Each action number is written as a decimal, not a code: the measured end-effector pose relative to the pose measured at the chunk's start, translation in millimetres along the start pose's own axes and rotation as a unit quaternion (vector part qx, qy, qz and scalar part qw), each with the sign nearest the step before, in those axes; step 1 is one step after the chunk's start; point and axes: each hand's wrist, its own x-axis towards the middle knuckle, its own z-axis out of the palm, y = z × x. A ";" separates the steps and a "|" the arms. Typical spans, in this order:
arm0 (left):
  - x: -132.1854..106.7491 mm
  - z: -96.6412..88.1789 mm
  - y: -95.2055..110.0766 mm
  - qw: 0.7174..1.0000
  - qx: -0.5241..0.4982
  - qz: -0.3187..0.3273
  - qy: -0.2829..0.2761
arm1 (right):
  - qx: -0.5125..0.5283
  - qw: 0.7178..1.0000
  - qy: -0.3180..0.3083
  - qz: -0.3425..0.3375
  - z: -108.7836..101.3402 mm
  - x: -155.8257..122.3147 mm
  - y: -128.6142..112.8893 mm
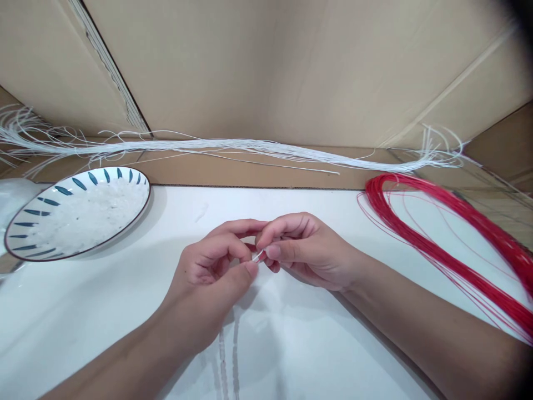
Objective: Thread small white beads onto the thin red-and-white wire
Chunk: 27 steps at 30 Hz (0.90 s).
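Both hands meet over the white tabletop, fingertips close together. Between them shows a small, thin white piece [258, 256], with a bit of red beside it; most of it is covered by the fingers, so its kind is unclear. My left hand [219, 266] pinches its lower end between thumb and index finger. At the other end, the thumb and index finger of my right hand [306, 250] close on it. The nearest other things are an oval plate [144, 208] to the left and a bundle of red wires [400, 222] to the right.
The plate has dark blue strokes on its rim and holds many tiny clear or white bits. A long bundle of white wires [233, 145] lies along the cardboard [266, 66] behind the white table [316, 344]. Clear plastic [14, 200] sits at the left edge.
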 end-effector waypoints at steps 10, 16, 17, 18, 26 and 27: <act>-0.1 2.5 -0.6 1.000 -0.023 -0.004 0.007 | 0.001 1.000 0.001 0.001 1.3 0.4 -0.3; -0.3 1.9 -0.8 1.000 -0.028 0.003 -0.008 | -0.001 1.000 -0.002 0.000 0.4 0.1 -0.8; -0.5 2.9 -0.3 0.999 -0.033 -0.001 -0.003 | 0.001 1.000 -0.002 0.000 0.3 0.1 -0.7; -0.6 3.9 0.4 0.999 -0.037 -0.004 0.003 | 0.003 1.000 -0.002 -0.001 0.2 0.1 -0.5; 0.0 2.8 -0.2 0.999 -0.032 -0.008 -0.003 | 0.010 1.000 -0.008 -0.003 -0.2 0.0 0.3; 0.1 2.4 -0.2 0.999 -0.032 -0.010 -0.007 | 0.010 1.000 -0.008 -0.002 -0.3 0.1 0.2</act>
